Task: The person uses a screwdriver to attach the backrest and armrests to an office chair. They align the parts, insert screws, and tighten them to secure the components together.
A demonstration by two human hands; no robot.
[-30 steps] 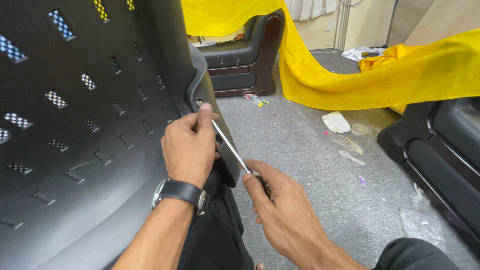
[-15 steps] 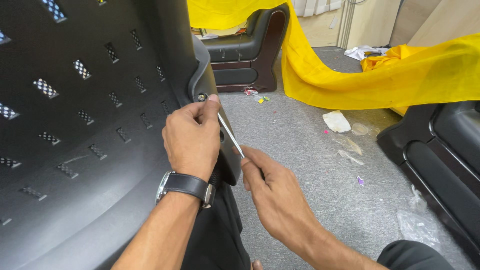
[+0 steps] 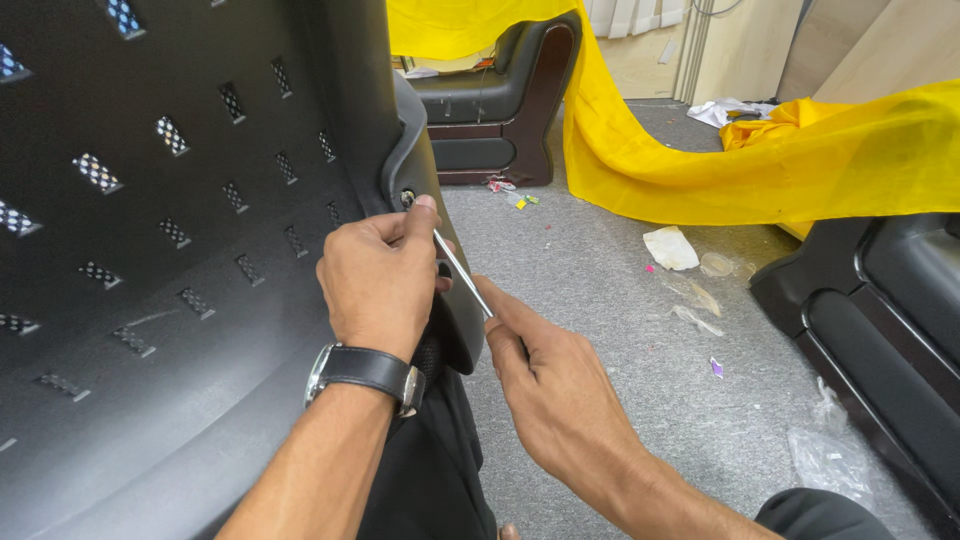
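Observation:
A large black plastic chair shell (image 3: 170, 250) with rows of slotted holes fills the left of the head view. On its right edge sits a small bolt (image 3: 407, 198). My left hand (image 3: 380, 275), with a black wristwatch, rests against that edge, its thumb pressed beside the bolt. A thin silver tool shaft (image 3: 462, 273) runs from the bolt down to my right hand (image 3: 555, 390), which grips its lower end with fingers closed. The tool's handle is hidden inside my right hand.
Grey carpet (image 3: 600, 300) carries scraps of paper and plastic (image 3: 672, 247). A dark sofa (image 3: 500, 110) stands behind, draped with yellow cloth (image 3: 800, 160). Another black plastic chair part (image 3: 880, 310) lies at the right edge.
The view has shifted slightly; both hands stay at the shell's edge. My right hand has slid a little lower and right along the tool shaft.

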